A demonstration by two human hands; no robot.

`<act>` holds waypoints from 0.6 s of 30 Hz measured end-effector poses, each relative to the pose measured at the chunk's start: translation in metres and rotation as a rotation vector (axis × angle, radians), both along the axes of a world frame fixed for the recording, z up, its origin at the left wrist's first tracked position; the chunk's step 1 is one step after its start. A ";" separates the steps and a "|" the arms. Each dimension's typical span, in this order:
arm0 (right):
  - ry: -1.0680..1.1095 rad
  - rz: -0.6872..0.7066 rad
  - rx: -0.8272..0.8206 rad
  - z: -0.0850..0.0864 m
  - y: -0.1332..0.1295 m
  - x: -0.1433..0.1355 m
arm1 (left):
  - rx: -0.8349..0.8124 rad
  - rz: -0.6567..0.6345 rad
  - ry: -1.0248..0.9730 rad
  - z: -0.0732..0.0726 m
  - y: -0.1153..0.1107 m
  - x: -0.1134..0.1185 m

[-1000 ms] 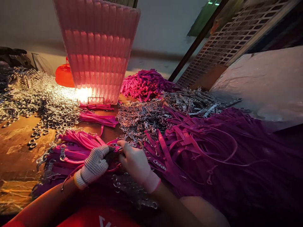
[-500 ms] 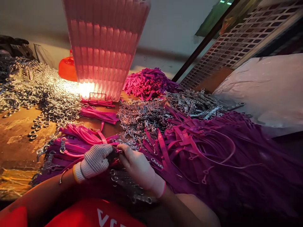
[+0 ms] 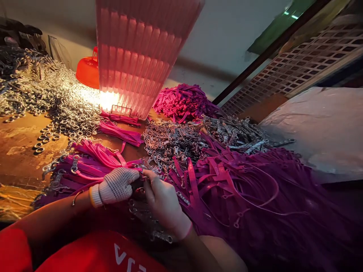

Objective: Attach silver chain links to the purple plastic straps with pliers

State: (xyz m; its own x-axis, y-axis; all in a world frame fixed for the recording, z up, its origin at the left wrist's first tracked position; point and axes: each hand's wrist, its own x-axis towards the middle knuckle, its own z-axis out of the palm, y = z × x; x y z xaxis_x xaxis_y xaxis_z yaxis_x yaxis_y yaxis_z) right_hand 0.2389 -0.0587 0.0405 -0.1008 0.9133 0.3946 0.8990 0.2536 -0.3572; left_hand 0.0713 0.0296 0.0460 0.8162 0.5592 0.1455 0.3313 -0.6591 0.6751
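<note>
My left hand (image 3: 119, 184), in a white dotted glove, is closed near the front of the table, its fingertips pressed on something small and dark. Almost touching it, my right hand (image 3: 164, 202) in a white glove is pinched at the same spot. The piece between them is too small and shaded to name. Pink straps (image 3: 96, 162) with metal rings lie just behind my left hand. Beside my right hand spreads a large heap of purple straps (image 3: 255, 189). Metal chain pieces (image 3: 160, 236) hang or lie below my hands, in shadow.
A red lamp (image 3: 87, 71) glows behind a ribbed translucent panel (image 3: 136, 56). Metal rings (image 3: 70, 109) are heaped at the left, more metal pieces (image 3: 176, 139) in the middle. Another purple pile (image 3: 185, 102) stands behind; a white bag (image 3: 317, 128) is at the right.
The view has tilted and shifted a little, so the panel and lamp appear farther right. Both hands stay together, fingertips in nearly the same place, with my right hand and wrist turned slightly.
</note>
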 end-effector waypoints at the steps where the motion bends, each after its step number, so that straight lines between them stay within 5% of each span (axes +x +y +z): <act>1: 0.007 0.010 -0.057 0.005 -0.001 0.002 | -0.078 -0.004 -0.081 -0.003 0.000 0.000; 5: -0.074 -0.015 -0.160 0.014 -0.001 0.009 | -0.259 -0.009 -0.242 -0.010 -0.004 0.002; 14: -0.415 -0.044 0.015 -0.010 0.002 0.003 | -0.095 0.121 -0.035 -0.012 -0.019 -0.001; 18: -0.491 0.025 0.026 -0.004 -0.003 0.005 | -0.106 0.047 -0.037 -0.013 -0.015 -0.001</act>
